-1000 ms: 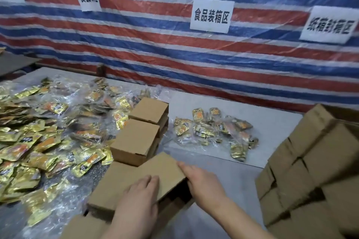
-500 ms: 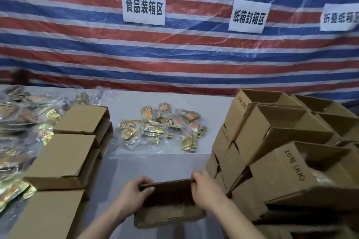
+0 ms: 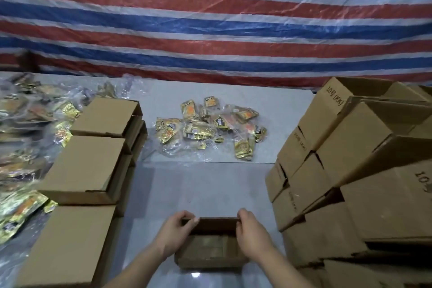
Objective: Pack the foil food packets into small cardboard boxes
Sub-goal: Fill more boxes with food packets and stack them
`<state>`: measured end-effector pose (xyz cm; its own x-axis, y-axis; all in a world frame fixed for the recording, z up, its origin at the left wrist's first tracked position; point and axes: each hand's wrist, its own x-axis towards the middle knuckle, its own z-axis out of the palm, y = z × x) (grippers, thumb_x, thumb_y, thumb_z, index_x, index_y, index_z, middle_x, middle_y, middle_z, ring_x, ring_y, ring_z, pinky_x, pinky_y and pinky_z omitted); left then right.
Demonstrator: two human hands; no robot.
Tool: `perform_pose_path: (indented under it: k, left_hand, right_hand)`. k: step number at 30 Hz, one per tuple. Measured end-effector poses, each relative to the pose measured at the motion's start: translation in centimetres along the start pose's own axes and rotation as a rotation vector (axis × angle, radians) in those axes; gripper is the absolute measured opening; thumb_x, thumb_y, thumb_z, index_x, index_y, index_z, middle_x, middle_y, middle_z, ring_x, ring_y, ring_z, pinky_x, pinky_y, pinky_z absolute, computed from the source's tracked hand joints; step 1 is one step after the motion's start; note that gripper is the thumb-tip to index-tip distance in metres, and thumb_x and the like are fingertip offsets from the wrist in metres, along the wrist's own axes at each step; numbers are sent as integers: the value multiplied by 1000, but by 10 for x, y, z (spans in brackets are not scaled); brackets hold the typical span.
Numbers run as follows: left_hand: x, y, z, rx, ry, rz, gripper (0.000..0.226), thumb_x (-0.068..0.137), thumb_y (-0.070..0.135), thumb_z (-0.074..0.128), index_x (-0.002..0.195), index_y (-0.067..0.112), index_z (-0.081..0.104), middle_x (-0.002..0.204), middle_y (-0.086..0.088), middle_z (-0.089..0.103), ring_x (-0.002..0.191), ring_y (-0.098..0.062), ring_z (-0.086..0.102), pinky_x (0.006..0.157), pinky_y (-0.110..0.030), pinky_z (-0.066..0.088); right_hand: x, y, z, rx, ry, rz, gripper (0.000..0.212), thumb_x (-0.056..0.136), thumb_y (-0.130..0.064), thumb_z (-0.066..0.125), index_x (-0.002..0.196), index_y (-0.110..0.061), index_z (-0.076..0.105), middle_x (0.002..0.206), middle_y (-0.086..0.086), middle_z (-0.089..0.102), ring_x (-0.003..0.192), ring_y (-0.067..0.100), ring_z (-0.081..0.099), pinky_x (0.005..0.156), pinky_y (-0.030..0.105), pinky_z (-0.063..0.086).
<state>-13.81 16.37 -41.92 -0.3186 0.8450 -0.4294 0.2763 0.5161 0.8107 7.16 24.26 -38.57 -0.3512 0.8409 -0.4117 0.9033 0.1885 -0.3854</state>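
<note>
A small open cardboard box (image 3: 211, 248) sits on the grey table at the bottom centre, its dark inside facing up. My left hand (image 3: 174, 232) grips its far left rim with curled fingers. My right hand (image 3: 251, 232) grips the far right rim the same way. A cluster of gold foil food packets (image 3: 210, 126) in clear plastic lies further back on the table, apart from both hands. More foil packets (image 3: 25, 138) spread over the far left.
Three closed small boxes (image 3: 86, 168) line up at the left, nearest one at the bottom left. A tall stack of open empty boxes (image 3: 364, 161) stands at the right. A striped tarp (image 3: 210, 37) with paper signs hangs behind the grey table (image 3: 201, 184).
The view swung right, away from the packet pile. My hands left the closed box at the left and now hold an open box in front of me, set slightly nearer.
</note>
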Motion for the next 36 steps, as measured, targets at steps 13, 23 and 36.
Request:
perform_pose_path:
  k: [13, 23, 36]
  left_hand:
    - [64, 71, 1, -20, 86, 189, 18, 95, 39, 58, 100, 22, 61, 93, 9, 66, 97, -12, 63, 75, -20, 42]
    - [241, 163, 114, 310, -13, 77, 76, 85, 49, 66, 136, 4, 32, 132, -19, 54, 119, -36, 54, 92, -37, 48]
    - [328, 155, 189, 700, 125, -62, 101, 78, 41, 72, 148, 5, 10, 140, -19, 38, 127, -34, 40, 93, -44, 50]
  right_hand:
    - [15, -1, -30, 23, 89, 56, 41, 99, -33, 33, 137, -26, 47, 135, -3, 54, 118, 16, 54, 95, 31, 43]
    - [93, 36, -63, 326, 225, 213, 18, 101, -31, 39, 94, -21, 52, 106, 4, 60, 95, 21, 55, 79, 32, 41]
    - [124, 63, -25, 285, 478, 365, 10, 91, -27, 57, 82, -26, 59, 89, 0, 69, 80, 11, 61, 61, 18, 33]
